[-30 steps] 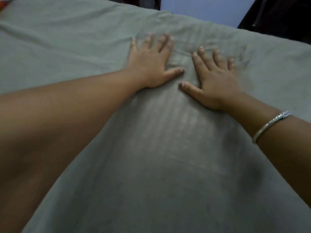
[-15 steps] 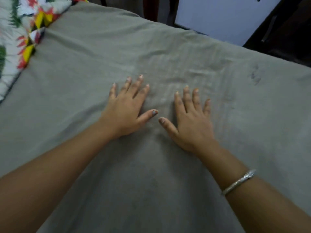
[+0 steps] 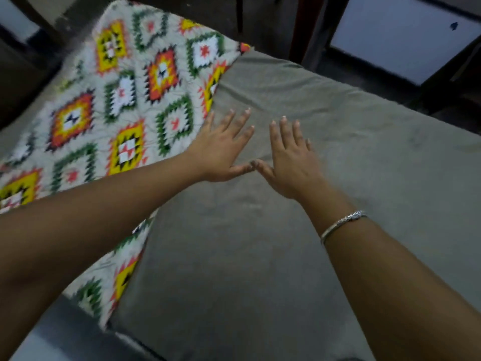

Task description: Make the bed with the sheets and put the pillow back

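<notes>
A grey-green sheet (image 3: 325,157) lies spread over the right part of the bed. To its left the mattress shows a bright patterned cover (image 3: 117,100) with diamond shapes in yellow, orange and green. My left hand (image 3: 221,152) lies flat on the sheet near its left edge, fingers straight and spread. My right hand (image 3: 291,162) lies flat beside it, thumbs almost touching; a silver bangle sits on that wrist. No pillow is in view.
Dark floor and dark furniture legs (image 3: 309,27) lie beyond the bed's far edge. A pale blue panel (image 3: 400,35) stands at the back right. The bed's near corner (image 3: 109,327) drops off at the lower left.
Both flat hands have slid leftward across the sheet toward its left edge, thumbs closing together. The view has shifted, bringing the patterned cover into sight.
</notes>
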`<state>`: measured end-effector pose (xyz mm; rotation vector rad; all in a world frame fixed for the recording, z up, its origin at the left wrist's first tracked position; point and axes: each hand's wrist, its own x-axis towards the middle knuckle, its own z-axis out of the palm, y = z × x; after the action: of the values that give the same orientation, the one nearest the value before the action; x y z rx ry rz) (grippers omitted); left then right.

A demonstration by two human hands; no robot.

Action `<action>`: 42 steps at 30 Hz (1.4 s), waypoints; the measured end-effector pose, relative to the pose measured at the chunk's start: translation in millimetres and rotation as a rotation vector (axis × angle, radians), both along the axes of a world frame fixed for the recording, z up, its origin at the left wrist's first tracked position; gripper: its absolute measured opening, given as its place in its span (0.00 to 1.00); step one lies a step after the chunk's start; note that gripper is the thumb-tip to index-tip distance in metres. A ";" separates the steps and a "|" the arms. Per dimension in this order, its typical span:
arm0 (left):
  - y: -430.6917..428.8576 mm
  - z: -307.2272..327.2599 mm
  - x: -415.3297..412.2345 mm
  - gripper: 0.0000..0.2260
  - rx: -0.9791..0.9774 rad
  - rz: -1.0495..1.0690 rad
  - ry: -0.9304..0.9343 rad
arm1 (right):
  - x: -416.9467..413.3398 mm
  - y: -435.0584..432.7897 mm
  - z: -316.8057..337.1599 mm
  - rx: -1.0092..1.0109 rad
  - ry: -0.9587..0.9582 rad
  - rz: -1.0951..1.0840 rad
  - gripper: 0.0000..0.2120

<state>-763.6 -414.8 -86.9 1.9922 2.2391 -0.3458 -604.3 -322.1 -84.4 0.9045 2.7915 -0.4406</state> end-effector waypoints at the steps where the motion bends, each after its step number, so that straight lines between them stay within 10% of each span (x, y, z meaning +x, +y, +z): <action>1: -14.6 9.4 -6.0 0.39 0.010 -0.021 0.014 | -7.8 -12.8 11.2 0.010 -0.017 0.042 0.40; 21: -355.4 87.7 -67.4 0.38 0.031 0.795 -0.200 | -152.6 -283.2 108.2 0.100 -0.117 0.741 0.41; 42: -505.4 -159.2 -323.2 0.31 0.170 1.073 -0.369 | -445.5 -454.5 -145.2 -0.047 -0.130 0.807 0.31</action>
<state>-1086.8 -920.2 -246.1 0.5700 2.6885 0.3099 -1049.7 -776.6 -229.5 -0.2287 2.7058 -0.2894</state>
